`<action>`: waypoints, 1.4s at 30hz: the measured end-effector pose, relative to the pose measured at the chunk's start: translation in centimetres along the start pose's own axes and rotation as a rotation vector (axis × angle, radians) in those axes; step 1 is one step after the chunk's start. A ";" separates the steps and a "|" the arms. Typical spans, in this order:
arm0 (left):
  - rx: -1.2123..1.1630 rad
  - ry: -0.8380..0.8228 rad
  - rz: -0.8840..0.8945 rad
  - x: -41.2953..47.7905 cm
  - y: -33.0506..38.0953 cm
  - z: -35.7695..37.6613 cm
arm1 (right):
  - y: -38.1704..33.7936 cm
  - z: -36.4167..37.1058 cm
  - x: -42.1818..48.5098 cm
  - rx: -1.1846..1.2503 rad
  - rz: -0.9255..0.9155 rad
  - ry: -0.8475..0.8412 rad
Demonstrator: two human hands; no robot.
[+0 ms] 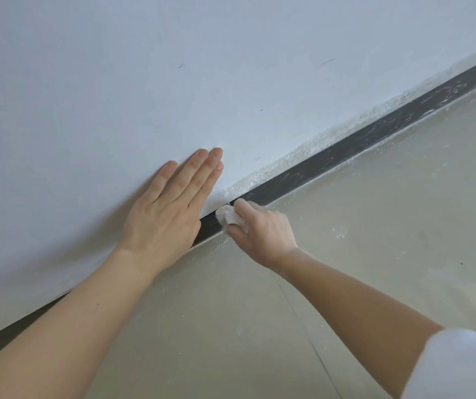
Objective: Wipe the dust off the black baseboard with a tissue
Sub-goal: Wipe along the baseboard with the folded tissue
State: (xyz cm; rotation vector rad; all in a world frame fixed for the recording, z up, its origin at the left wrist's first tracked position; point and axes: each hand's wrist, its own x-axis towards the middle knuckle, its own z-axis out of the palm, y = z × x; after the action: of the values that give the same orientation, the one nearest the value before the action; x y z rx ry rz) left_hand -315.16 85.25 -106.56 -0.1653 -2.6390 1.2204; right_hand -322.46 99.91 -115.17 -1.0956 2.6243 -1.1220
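The narrow black baseboard (331, 159) runs diagonally from lower left to upper right where the pale grey painted wall (173, 67) meets the beige tiled floor (389, 226). The right hand (259, 231) pinches a small crumpled white tissue (227, 216) between thumb and curled fingers, the wad pressed against the baseboard's face. The left hand (167, 211) lies flat on the wall just above the baseboard, fingers extended and held close together, nothing in it. Beyond the tissue, toward the upper right, the strip carries whitish dust smears; rough white plaster residue (303, 146) lines its top edge. A white short sleeve (461, 367) shows at lower right
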 end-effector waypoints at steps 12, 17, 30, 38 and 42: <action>0.019 0.041 -0.004 0.6 0.6 1.0 | 9.3 -7.0 1.4 0.001 0.423 0.196; 0.005 0.077 -0.012 0.7 0.6 1.3 | 3.5 -2.4 -1.5 0.171 0.439 -0.158; -0.016 0.068 0.013 0.7 0.1 1.1 | 3.6 0.6 -0.3 0.427 0.591 -0.097; -0.040 0.058 0.029 0.6 -0.2 1.1 | 8.7 -3.4 2.1 0.607 0.935 0.375; -0.027 0.053 0.031 0.6 0.0 1.2 | 12.0 -7.4 2.9 1.026 1.080 0.585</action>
State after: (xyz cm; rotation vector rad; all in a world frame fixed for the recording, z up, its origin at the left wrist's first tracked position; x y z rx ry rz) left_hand -316.04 84.54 -107.24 -0.2414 -2.6176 1.1739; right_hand -334.11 108.12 -117.18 0.8101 1.7645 -2.0828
